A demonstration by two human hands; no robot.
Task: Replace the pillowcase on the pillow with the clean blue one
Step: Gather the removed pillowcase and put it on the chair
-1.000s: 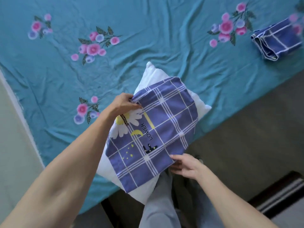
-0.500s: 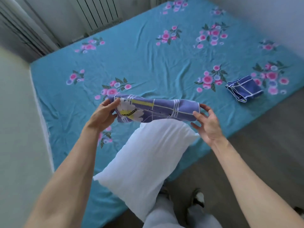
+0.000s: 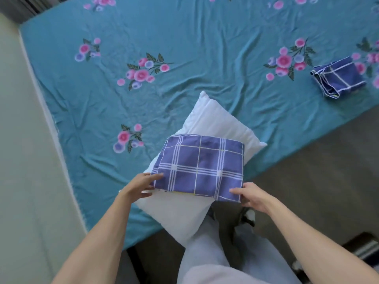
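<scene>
Pillowcase (image 3: 200, 167), blue with a white plaid grid, is found folded into a flat rectangle and laid across the middle of the bare white pillow (image 3: 215, 121). A thin yellow strip is seen along its near underside edge. The pillow lies diagonally over the near edge of the bed, one corner pointing up the mattress and the opposite end overhanging towards the person's legs.

The left hand (image 3: 139, 186) is placed at the near left corner of the folded pillowcase: the fingers (image 3: 156, 176) lie fairly straight on top of the cloth, the thumb below the edge, so the corner is pinched between them. The right hand (image 3: 253, 196) is placed at the near right corner, with the thumb (image 3: 235, 191) on top of the fabric; the remaining fingers are hidden beneath the cloth, and how they are set cannot be told.

A second folded pillowcase (image 3: 338, 77), darker blue with white lines, is noted on the teal floral bedsheet (image 3: 184, 48) at the far right, well apart from the pillow. Light grey trouser legs (image 3: 205, 253) are recorded below the pillow, over a dark floor (image 3: 317, 171).
</scene>
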